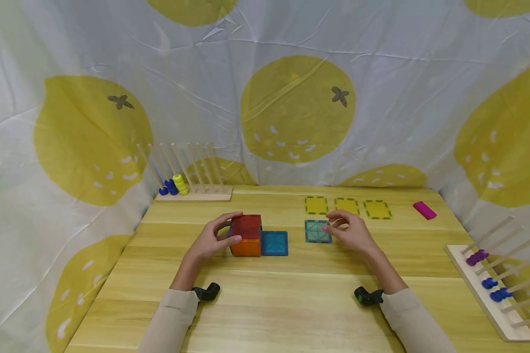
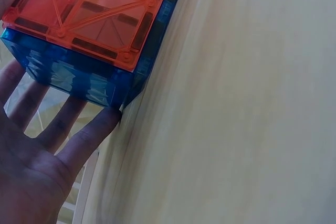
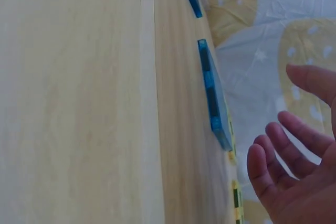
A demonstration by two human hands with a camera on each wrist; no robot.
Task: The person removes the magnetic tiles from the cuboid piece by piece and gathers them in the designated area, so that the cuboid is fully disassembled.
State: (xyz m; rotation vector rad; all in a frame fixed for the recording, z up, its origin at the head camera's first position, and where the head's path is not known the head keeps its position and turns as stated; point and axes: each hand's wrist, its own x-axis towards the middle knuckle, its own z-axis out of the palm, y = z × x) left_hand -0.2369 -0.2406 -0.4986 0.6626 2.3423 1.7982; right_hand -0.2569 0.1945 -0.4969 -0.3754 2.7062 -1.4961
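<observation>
A box of see-through magnetic tiles (image 1: 246,227), red on top, orange in front and blue on the side, stands left of centre on the table. My left hand (image 1: 213,238) grips it, thumb at the front and fingers around the left side; the left wrist view shows the fingertips (image 2: 113,116) against its blue wall. A blue square tile (image 1: 275,243) lies flat along the box's right side. Farther right is a lighter blue tile (image 1: 313,232), lying flat. Over its right edge hovers my right hand (image 1: 352,232), fingers loosely bent and holding nothing.
Behind the light blue tile lies a row of yellow square tiles (image 1: 315,205), with a magenta block (image 1: 424,210) to their right. Wooden peg racks with coloured beads stand at the back left (image 1: 203,196) and right edge (image 1: 490,299). A lemon-print cloth hangs behind the table.
</observation>
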